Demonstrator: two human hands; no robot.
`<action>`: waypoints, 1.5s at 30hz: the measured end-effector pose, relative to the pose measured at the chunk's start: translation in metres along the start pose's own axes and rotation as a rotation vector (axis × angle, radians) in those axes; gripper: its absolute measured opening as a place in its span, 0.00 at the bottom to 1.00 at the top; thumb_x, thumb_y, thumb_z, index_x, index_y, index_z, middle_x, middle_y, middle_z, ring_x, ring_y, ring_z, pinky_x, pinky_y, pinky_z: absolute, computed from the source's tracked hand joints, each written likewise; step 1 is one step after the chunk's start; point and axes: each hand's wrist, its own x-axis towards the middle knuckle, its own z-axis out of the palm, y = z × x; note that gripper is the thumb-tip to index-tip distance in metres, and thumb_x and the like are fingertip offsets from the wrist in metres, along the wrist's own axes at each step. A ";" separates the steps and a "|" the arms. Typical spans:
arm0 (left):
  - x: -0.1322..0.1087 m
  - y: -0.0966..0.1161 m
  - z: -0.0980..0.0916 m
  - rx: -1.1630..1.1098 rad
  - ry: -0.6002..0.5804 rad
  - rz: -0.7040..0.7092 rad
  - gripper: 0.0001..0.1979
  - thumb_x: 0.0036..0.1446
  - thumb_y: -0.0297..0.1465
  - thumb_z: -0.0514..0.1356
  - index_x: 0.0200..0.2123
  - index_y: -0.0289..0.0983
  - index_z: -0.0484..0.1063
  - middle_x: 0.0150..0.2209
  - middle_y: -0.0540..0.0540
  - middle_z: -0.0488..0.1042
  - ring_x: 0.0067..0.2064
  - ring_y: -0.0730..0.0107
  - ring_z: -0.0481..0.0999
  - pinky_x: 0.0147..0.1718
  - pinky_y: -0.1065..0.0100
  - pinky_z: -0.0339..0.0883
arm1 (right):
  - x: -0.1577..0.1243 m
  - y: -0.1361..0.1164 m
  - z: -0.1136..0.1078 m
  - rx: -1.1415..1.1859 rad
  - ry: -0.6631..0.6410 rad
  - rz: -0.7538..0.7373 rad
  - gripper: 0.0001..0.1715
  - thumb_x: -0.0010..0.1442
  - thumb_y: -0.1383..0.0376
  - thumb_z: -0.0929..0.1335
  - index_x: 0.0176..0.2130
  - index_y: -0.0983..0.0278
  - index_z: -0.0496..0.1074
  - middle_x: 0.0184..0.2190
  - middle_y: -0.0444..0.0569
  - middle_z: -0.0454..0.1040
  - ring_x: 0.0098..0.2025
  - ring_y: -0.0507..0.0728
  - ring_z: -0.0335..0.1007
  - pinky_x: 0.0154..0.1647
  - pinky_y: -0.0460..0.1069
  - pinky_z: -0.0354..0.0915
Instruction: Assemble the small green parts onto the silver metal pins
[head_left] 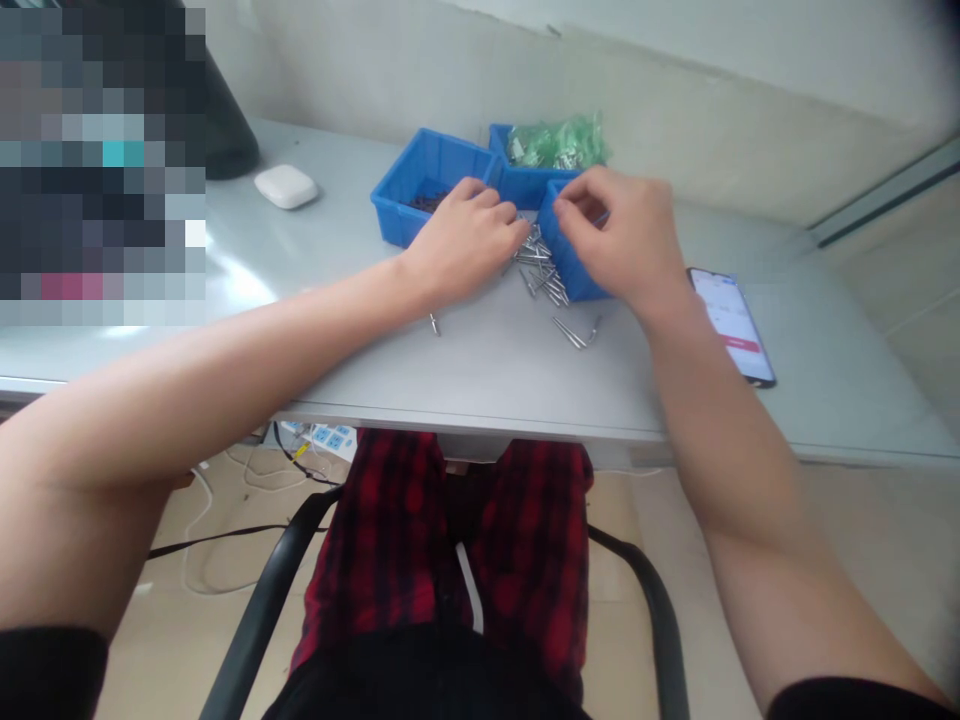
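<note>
A loose heap of small metal pins (541, 270) lies on the grey table (480, 370) in front of three blue bins. My left hand (463, 240) rests knuckles up beside the heap, its fingers curled and its fingertips at the pins. My right hand (616, 238) hovers over the nearest blue bin (570, 275), fingers pinched together; what they pinch is too small to make out. The left blue bin (420, 180) holds dark small parts. The rear blue bin (525, 180) is filled with green plastic bags (559, 145).
A white earbud case (286, 186) lies at the left, near a dark object. A smartphone (731, 322) with its screen lit lies at the right. Stray pins (577, 333) sit nearer the front edge. Below the table are my red plaid legs, chair arms and cables.
</note>
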 end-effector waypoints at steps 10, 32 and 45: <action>-0.001 0.005 -0.020 -0.129 0.113 -0.130 0.21 0.72 0.34 0.41 0.52 0.46 0.73 0.49 0.45 0.79 0.51 0.61 0.75 0.53 0.54 0.66 | 0.001 0.003 -0.002 0.013 -0.107 -0.015 0.14 0.71 0.53 0.64 0.48 0.54 0.74 0.43 0.47 0.78 0.47 0.62 0.76 0.54 0.61 0.72; -0.002 -0.002 -0.013 -0.399 0.331 -0.190 0.14 0.69 0.41 0.57 0.53 0.41 0.67 0.48 0.50 0.79 0.46 0.70 0.74 0.51 0.63 0.64 | 0.000 -0.005 -0.007 0.006 -0.021 0.016 0.14 0.71 0.51 0.61 0.44 0.49 0.73 0.42 0.46 0.79 0.48 0.63 0.77 0.51 0.61 0.75; -0.002 0.002 -0.015 -0.245 0.216 -0.114 0.18 0.71 0.45 0.48 0.47 0.45 0.74 0.45 0.44 0.80 0.49 0.61 0.77 0.48 0.57 0.67 | 0.000 -0.010 -0.001 0.179 -0.076 0.082 0.09 0.68 0.60 0.61 0.49 0.51 0.63 0.41 0.45 0.79 0.43 0.59 0.79 0.43 0.56 0.77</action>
